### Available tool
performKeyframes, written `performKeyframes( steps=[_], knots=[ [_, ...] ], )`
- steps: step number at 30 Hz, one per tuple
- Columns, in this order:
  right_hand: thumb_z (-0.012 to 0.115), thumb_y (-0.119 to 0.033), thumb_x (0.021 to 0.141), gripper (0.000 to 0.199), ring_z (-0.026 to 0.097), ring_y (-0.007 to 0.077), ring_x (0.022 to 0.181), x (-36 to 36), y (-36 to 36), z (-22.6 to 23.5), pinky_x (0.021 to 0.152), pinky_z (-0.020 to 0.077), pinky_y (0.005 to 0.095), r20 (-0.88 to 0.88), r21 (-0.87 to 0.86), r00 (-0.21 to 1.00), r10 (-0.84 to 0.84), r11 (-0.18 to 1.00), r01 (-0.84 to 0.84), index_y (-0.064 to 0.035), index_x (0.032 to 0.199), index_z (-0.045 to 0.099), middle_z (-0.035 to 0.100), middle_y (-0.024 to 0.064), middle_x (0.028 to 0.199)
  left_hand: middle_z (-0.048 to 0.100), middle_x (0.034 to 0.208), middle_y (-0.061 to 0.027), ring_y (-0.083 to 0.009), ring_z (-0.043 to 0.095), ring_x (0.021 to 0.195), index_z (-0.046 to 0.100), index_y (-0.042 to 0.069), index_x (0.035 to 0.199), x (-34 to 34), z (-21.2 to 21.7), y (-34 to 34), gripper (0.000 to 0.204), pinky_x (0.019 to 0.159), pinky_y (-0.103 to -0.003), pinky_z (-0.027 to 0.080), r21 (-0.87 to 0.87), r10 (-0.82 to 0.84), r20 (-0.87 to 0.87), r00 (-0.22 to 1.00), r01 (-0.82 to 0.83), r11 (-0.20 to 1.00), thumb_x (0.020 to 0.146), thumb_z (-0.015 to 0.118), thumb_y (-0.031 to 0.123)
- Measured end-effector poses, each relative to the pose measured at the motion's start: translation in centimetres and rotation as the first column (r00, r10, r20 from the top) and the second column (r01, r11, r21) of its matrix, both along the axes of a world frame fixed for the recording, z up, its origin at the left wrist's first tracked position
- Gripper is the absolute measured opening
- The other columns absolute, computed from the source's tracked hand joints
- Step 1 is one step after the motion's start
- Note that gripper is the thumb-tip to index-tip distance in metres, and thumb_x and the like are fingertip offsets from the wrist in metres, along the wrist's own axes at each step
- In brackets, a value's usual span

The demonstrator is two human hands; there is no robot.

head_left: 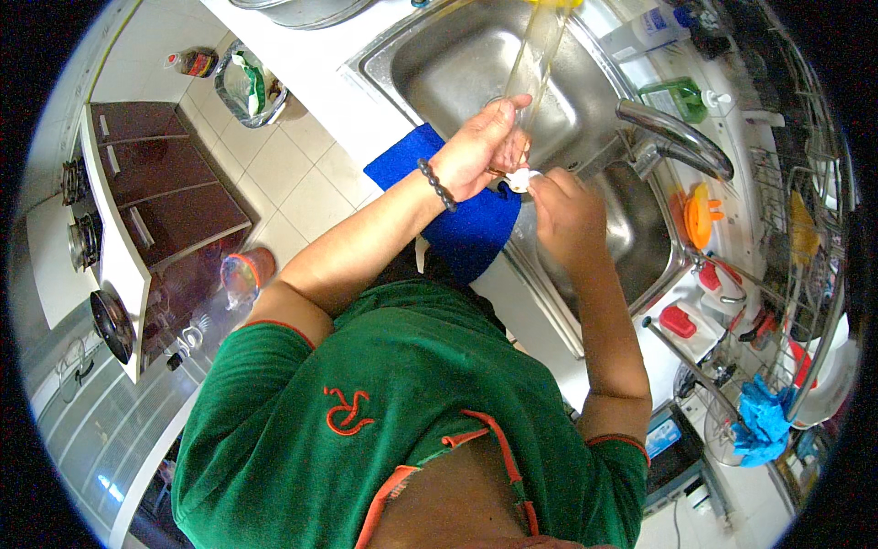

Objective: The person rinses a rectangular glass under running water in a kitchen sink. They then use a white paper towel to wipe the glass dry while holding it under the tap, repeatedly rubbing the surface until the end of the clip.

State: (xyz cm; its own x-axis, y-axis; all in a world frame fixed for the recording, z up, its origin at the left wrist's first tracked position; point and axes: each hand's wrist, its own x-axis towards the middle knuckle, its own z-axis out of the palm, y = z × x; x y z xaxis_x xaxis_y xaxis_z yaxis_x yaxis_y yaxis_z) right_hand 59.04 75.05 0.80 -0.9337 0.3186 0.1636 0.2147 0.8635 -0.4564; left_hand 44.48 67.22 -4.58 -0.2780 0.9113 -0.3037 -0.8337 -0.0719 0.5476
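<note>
My left hand, with a dark beaded bracelet at the wrist, is closed around the near end of a long clear tube over the sink. The tube slants away to a yellow part cut off by the top edge of the view. Close by, my right hand pinches a small white piece at the tube's near end. Whether that piece is joined to the tube cannot be made out. Below both hands lies a bright blue cloth at the counter's front edge.
Around the hands is a steel double sink with a curved faucet. A green bottle, an orange item and a wire rack line its right side. A bin and a red-rimmed bucket stand on the floor to the left.
</note>
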Motion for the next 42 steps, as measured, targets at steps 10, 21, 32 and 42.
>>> performKeyframes(
  steps=[10, 21, 32, 42],
  knots=[
    [0.056, -0.007, 0.076, 0.003, 0.054, 0.0361, 0.068, -0.3, -1.6, 0.5, 0.058, 0.0438, 0.0427, 0.056, -0.019, 0.990, -0.130, 0.991, 0.131, -0.0043, 0.076, 0.055, 0.053, 0.0147, 0.074, 0.056, 0.109, -0.0006, -0.0098, 0.055, 0.092, 0.045, 0.012, 0.127, 0.0, -0.5, 0.4, 0.040, 0.077, -0.025, 0.048, 0.006, 0.033, 0.003, 0.999, -0.033, 0.999, 0.094, 0.044, 0.034],
    [0.061, -0.008, 0.078, 0.009, 0.054, 0.0138, 0.058, 0.1, 1.6, -2.0, 0.055, 0.0423, 0.0292, 0.160, -0.661, 0.986, -0.049, 0.736, 0.144, 0.0000, 0.081, 0.063, 0.062, 0.0067, 0.068, 0.056, 0.107, -0.0021, -0.0104, 0.055, 0.092, 0.044, 0.010, 0.129, -0.9, 0.4, 0.3, 0.048, 0.079, -0.026, 0.048, 0.010, -0.161, -0.001, 0.987, 0.161, 0.987, 0.095, 0.035, 0.042],
    [0.059, -0.013, 0.083, 0.012, 0.051, 0.0108, 0.058, -0.6, 1.9, -3.4, 0.053, 0.0395, 0.0254, 0.216, -0.850, 0.975, 0.054, 0.502, 0.160, -0.0009, 0.082, 0.061, 0.056, 0.0017, 0.066, 0.054, 0.084, 0.0005, -0.0091, 0.054, 0.077, 0.040, 0.010, 0.131, -0.2, -0.2, 0.3, 0.058, 0.070, -0.025, 0.048, 0.038, -0.193, -0.035, 0.981, 0.194, 0.980, 0.091, 0.036, 0.051],
    [0.064, -0.017, 0.080, 0.024, 0.054, 0.0170, 0.062, -0.8, 0.6, -0.9, 0.053, 0.0420, 0.0290, 0.172, -0.770, 0.985, -0.012, 0.622, 0.142, -0.0030, 0.096, 0.055, 0.059, 0.0071, 0.077, 0.057, 0.092, -0.0022, -0.0115, 0.057, 0.081, 0.042, 0.010, 0.129, -1.0, -1.1, 0.4, 0.057, 0.072, -0.026, 0.049, -0.007, -0.143, -0.050, 0.988, 0.143, 0.990, 0.091, 0.035, 0.051]
  ],
)
